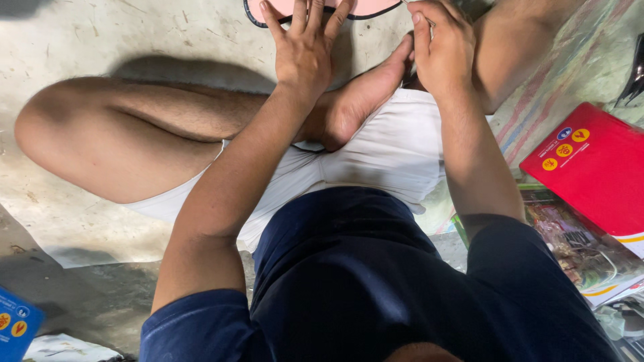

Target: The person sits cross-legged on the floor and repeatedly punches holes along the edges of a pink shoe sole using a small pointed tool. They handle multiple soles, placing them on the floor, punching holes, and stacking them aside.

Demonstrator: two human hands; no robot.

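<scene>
Left hand [305,50] on pink piece [322,9] (crosswise)

This looks like an informal floor-level workplace, a small home workshop or packing spot rather than a furnished room. The person sits cross-legged directly on a bare, scratched concrete floor [100,40], stained and worn grey. To the right of that bare patch lies a striped woven mat [570,60], and on it a red printed packet [594,164] resting partly over glossy printed packaging [577,248]. At the floor's near left corner lies a blue printed packet [17,322]. A flat pink piece with a dark rim [365,8] lies at the floor's far edge.
</scene>
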